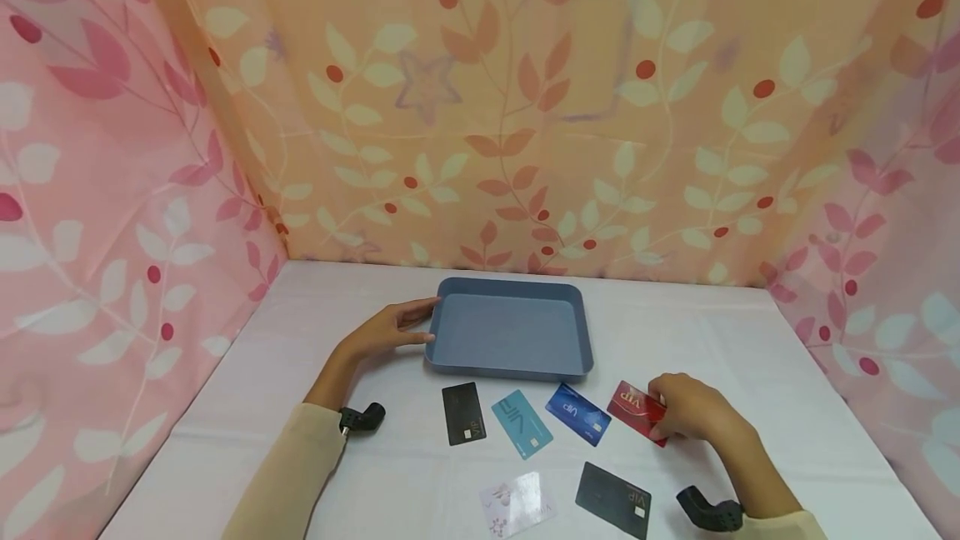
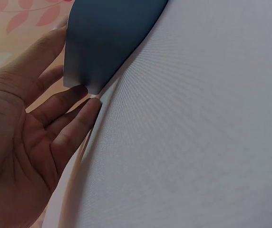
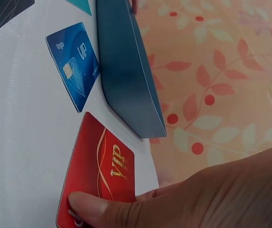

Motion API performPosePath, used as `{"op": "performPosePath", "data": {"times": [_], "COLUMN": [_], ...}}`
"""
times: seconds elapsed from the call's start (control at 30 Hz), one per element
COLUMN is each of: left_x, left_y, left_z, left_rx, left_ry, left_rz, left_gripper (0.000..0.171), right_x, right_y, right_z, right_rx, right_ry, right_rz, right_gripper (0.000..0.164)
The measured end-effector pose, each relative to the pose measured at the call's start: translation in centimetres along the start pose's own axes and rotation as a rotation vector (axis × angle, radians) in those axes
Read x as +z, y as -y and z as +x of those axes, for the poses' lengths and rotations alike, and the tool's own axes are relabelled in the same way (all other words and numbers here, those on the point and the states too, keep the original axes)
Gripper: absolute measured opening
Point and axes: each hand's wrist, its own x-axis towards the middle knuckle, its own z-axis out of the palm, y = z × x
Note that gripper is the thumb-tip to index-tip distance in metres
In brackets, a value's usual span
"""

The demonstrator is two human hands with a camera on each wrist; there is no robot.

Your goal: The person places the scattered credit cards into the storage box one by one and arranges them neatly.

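Observation:
My right hand (image 1: 693, 408) grips the right end of a red VIP card (image 1: 636, 412). In the right wrist view its thumb lies across the face of that card (image 3: 100, 164), with the other fingers mostly hidden behind. At the left side of a blue-grey tray (image 1: 510, 288), my left hand (image 1: 388, 328) touches the rim with loosely extended fingers and thumb. The left wrist view shows those fingertips right at the tray's corner (image 2: 110, 40). A blue VIP card (image 1: 578, 414) lies just left of the red one, close to the tray's front edge.
Left of the blue card lie a teal card (image 1: 522, 424) and a black card (image 1: 464, 414). Nearer the front are a pale, shiny card (image 1: 517, 505) and a dark grey card (image 1: 614, 499). Patterned curtains (image 1: 510, 107) surround the white-covered table (image 1: 405, 473) at the back and sides.

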Motion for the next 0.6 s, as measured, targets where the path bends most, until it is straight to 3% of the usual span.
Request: {"op": "performPosePath", "data": {"times": [0.17,0.37,0.6], "left_x": [0.1,0.1,0.2], "left_y": [-0.3,-0.1,0.1], "left_z": [0.0,0.1,0.0], "left_rx": [0.026,0.036,0.030], "left_ry": [-0.005,-0.002,-0.005], "left_rz": [0.000,-0.037,-0.081], "left_gripper": [0.079,0.076,0.075], "right_x": [0.0,-0.1,-0.2], "right_y": [-0.8,-2.1,-4.0], "right_z": [0.2,0.5,0.8], "right_rx": [-0.032,-0.103,-0.278], "right_ry": [0.009,0.082,0.186], "right_rz": [0.069,0.260,0.418], "right_gripper": [0.041,0.024,0.017]}}
